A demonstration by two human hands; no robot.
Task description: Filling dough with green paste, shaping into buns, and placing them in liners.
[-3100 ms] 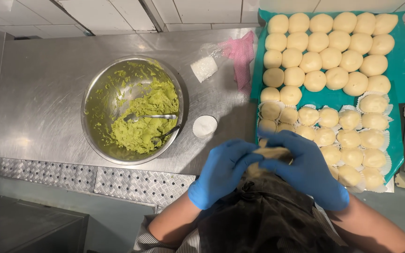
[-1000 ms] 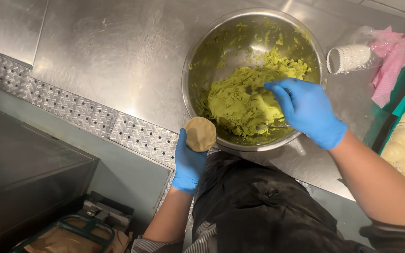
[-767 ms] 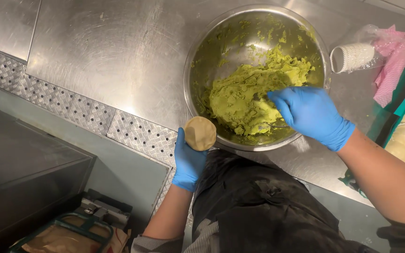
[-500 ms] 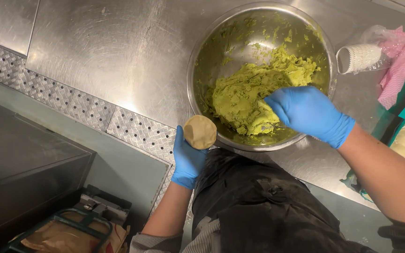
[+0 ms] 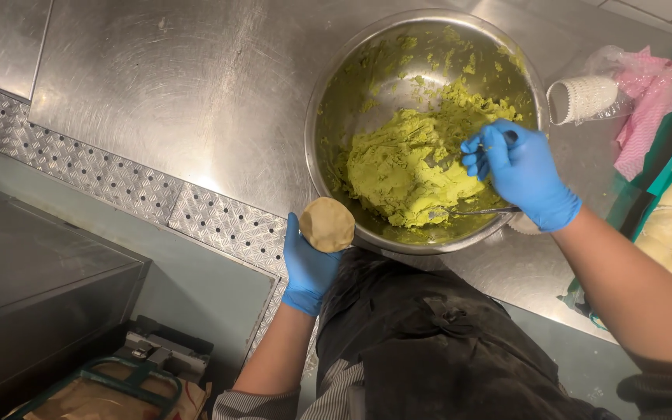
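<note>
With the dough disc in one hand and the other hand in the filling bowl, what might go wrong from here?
1. The flattened tan dough disc rests on the blue-gloved left hand out past the steel counter edge; it could slip to the floor.
2. The blue-gloved right hand works a metal utensil in green paste; the round steel bowl sits near the edge and may shift.

The left hand (image 5: 309, 264) cups a flattened dough disc (image 5: 327, 224) while the right hand (image 5: 521, 173) works a spoon (image 5: 472, 210) in the green filling (image 5: 406, 167).
</note>
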